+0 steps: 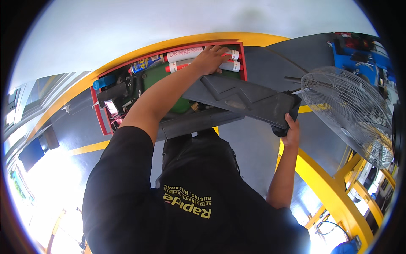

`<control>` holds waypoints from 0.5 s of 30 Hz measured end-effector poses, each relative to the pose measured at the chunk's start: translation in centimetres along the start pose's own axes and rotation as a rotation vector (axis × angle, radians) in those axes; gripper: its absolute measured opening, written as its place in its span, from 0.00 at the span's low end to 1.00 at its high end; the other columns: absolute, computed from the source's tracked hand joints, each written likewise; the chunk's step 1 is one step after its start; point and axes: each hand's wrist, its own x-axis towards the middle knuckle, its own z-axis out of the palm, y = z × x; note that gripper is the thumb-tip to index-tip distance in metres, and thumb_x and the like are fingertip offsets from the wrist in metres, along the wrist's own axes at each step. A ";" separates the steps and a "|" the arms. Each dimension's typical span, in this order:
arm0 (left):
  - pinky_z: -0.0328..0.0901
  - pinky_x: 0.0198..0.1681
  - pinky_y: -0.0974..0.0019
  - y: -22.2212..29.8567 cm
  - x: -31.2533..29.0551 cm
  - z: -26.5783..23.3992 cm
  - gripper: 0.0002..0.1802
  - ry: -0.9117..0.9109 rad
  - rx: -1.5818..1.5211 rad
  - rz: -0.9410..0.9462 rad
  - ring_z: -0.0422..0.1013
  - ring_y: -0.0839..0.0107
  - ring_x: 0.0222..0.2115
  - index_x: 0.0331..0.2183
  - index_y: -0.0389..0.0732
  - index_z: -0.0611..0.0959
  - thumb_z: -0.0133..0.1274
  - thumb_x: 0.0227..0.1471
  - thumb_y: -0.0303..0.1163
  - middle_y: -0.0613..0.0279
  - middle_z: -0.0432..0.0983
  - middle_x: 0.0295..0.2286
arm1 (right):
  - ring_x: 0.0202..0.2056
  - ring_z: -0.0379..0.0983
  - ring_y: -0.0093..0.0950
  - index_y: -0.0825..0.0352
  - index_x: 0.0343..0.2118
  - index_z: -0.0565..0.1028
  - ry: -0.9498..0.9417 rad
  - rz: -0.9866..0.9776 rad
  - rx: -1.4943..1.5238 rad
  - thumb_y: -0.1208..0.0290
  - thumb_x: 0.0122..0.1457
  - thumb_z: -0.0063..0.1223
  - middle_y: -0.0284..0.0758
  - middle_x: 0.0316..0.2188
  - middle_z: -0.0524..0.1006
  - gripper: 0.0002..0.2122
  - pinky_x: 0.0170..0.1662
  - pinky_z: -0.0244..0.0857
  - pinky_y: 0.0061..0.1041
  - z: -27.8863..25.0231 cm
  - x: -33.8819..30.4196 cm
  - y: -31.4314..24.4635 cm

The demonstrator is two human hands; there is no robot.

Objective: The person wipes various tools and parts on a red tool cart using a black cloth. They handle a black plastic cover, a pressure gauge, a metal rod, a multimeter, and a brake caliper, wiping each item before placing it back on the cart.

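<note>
Right hand [292, 130]'s gripping one end of a dark panel [253, 100], just right of centre frame. Left hand [208, 60]'s over white cans [184, 54] in a red tray [244, 70], upper middle, can't tell if it's holding any. Fan [344, 112] far right.

A red-walled tray [245, 75] carries the things, a green surface [154, 78] showing in its middle. Along its far side lie a blue-and-yellow can [146, 64] and, side by side, white containers with red ends [182, 54], partly covered, so their number cannot be told. Toward the left wall sit a blue cylinder [104, 81] and, just beside it, a bulky black device [113, 96]; smaller items there are too jumbled to tell. Around the tray shows grey floor [260, 139] with yellow stripes [89, 147].
</note>
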 end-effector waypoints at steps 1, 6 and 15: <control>0.62 0.66 0.44 0.2 0.7 0.2 0.38 -0.012 0.017 0.031 0.63 0.53 0.64 0.62 0.53 0.76 0.69 0.52 0.47 0.63 0.65 0.64 | 0.50 0.80 0.35 0.74 0.64 0.67 0.007 -0.014 0.016 0.64 0.58 0.72 0.42 0.52 0.78 0.36 0.52 0.76 0.34 -0.5 -0.2 0.3; 0.66 0.60 0.43 1.2 2.9 0.4 0.32 -0.106 0.022 -0.025 0.64 0.54 0.61 0.53 0.49 0.82 0.69 0.48 0.50 0.60 0.67 0.59 | 0.53 0.77 0.34 0.72 0.65 0.67 0.039 -0.031 0.060 0.65 0.58 0.72 0.42 0.54 0.77 0.35 0.54 0.75 0.34 0.0 -0.8 2.4; 0.69 0.53 0.38 1.4 3.1 0.2 0.32 -0.068 0.045 -0.207 0.65 0.51 0.60 0.51 0.47 0.83 0.65 0.49 0.53 0.54 0.67 0.58 | 0.52 0.77 0.35 0.75 0.65 0.68 0.017 0.022 0.043 0.64 0.57 0.72 0.42 0.53 0.77 0.36 0.56 0.73 0.32 0.6 -0.2 1.6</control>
